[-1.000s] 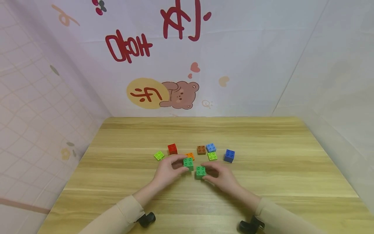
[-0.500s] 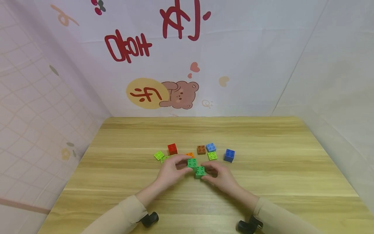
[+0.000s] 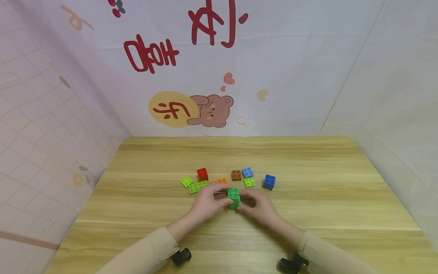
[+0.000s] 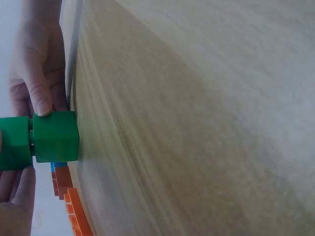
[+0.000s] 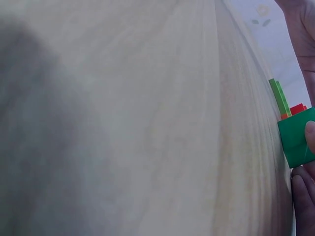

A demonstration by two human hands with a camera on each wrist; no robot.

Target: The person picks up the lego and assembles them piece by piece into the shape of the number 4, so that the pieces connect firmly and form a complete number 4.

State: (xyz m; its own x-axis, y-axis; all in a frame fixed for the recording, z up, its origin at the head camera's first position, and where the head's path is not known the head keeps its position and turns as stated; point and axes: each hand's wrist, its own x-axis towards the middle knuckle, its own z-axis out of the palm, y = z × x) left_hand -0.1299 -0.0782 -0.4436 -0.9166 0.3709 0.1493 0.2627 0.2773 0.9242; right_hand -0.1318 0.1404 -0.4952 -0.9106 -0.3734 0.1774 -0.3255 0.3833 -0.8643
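Note:
Between thumb and fingers, my left hand [image 3: 206, 202] holds a green toy brick [image 3: 234, 195] with studs on top. Directly below it, a second green brick [image 4: 55, 136] stands on the wooden table [image 3: 232, 239], pinched by my right hand [image 3: 261, 207]. In the left wrist view the two bricks line up, with a narrow gap and some studs showing between them. In the head view the upper brick covers most of the lower one. The right wrist view catches a green brick [image 5: 296, 138] at its right edge.
Behind the left hand lie a small lime brick [image 3: 186, 181], a longer lime brick [image 3: 198, 187], a red brick [image 3: 202, 174] and a partly hidden orange brick [image 3: 220, 181]. Farther right are brown [image 3: 236, 175], light blue [image 3: 247, 172], lime [image 3: 249, 182] and dark blue [image 3: 269, 182] bricks.
My left hand has carried its green brick rightward, from beside the other green brick to right over it. The right hand has stayed nearly still. The longer lime brick has come into view.

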